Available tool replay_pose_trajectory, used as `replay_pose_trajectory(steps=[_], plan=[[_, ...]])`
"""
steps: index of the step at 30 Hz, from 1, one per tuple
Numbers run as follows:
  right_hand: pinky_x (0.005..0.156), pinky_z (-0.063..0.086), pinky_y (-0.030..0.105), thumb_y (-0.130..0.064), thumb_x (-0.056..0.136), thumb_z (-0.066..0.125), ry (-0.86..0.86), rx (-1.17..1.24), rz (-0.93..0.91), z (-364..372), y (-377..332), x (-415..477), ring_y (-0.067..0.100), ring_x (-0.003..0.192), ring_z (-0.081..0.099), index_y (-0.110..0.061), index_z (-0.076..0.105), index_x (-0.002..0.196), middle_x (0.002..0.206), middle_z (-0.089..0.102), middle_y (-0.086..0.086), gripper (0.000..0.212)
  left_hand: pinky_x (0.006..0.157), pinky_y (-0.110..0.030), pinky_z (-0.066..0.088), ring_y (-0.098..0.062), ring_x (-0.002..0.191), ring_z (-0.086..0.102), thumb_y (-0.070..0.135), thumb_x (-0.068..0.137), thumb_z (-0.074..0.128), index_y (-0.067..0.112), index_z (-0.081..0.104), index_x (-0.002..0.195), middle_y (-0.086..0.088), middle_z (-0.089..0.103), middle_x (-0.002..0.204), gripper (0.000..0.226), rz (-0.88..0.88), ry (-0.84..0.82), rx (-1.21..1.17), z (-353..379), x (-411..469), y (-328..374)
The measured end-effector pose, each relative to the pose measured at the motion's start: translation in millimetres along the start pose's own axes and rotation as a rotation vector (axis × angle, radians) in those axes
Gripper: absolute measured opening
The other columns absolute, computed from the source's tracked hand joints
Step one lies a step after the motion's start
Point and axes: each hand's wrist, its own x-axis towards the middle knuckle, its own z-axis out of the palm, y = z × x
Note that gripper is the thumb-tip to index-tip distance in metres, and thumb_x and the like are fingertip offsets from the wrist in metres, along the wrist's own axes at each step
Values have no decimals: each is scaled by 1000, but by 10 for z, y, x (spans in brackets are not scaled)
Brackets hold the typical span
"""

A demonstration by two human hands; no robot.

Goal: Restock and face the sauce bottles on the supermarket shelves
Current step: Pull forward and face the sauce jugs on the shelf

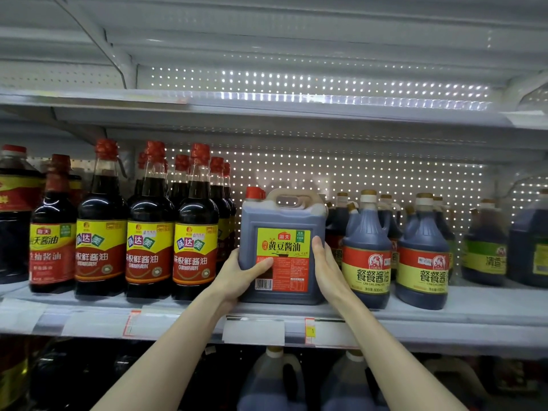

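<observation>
A large square soy sauce jug with a red cap, a moulded handle and a yellow and red label stands on the middle shelf, label facing me. My left hand grips its lower left corner, thumb across the front of the label. My right hand lies flat against its right side, fingers straight and pointing up. Both forearms reach up from below.
Tall red-capped soy sauce bottles stand in rows left of the jug. Rounded handled bottles stand close to its right, more jugs further right. Price tags line the shelf edge. Handled jugs sit on the shelf below. The shelf above holds nothing visible.
</observation>
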Motion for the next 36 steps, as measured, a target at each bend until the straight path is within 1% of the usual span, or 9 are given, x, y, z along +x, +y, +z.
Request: replay_pose_trajectory(steps=[4,8,12,16,23,26,29,32,36], plan=[[111,37,44,-81,72,22,-17,5,-1,-1,7,12,19,129,48,-32,25,150,143,48,-2,91,83,-37,56,-21,99,66,29,68,81,13,47,129,-8,65,114,72,46,76,-9,21,-13,-27],[108,38,40,-77,76,21,-5,-1,-12,2,8,11,18,126,51,-31,30,147,137,52,-3,85,83,-38,56,-21,98,66,30,67,81,13,47,130,-7,66,112,74,46,66,-16,7,-8,-28],[104,37,35,-68,89,20,21,-35,-24,14,20,-8,20,127,50,-31,29,148,138,52,-3,71,76,-34,56,-21,96,67,24,74,78,14,50,127,-7,68,108,60,25,23,-49,-13,4,-18],[105,36,36,-68,89,19,42,-58,-31,28,24,-10,21,127,49,-31,28,149,139,51,-2,71,80,-35,55,-21,99,67,27,76,76,16,49,128,-5,68,110,59,22,-5,-26,-27,31,-31],[104,38,36,-68,87,19,41,-43,-53,33,41,0,19,124,51,-31,31,147,134,53,-5,71,76,-28,53,-16,99,64,27,81,73,16,46,128,-2,65,111,55,43,-9,4,-6,12,-27],[103,39,34,-72,81,21,27,-20,-60,28,54,18,14,119,52,-29,33,146,133,54,-5,79,80,-30,54,-16,100,64,28,81,73,16,45,129,-1,65,111,57,54,0,13,-2,13,-31],[105,40,37,-73,81,21,22,-9,-70,31,71,31,15,119,53,-30,34,145,133,55,-5,79,84,-34,54,-17,102,63,29,81,73,16,44,130,-2,64,113,59,53,-1,19,-6,21,-40],[99,42,32,-71,81,22,21,4,-83,37,68,31,11,111,55,-29,35,144,127,57,-5,77,94,-42,52,-19,105,63,32,78,74,16,43,132,-3,64,116,65,57,7,43,-9,40,-63],[94,41,29,-69,81,21,21,15,-87,36,78,44,9,107,55,-29,36,143,122,57,-8,75,96,-44,51,-18,106,62,35,77,74,17,42,134,-1,63,116,68,64,9,72,-7,43,-67]])
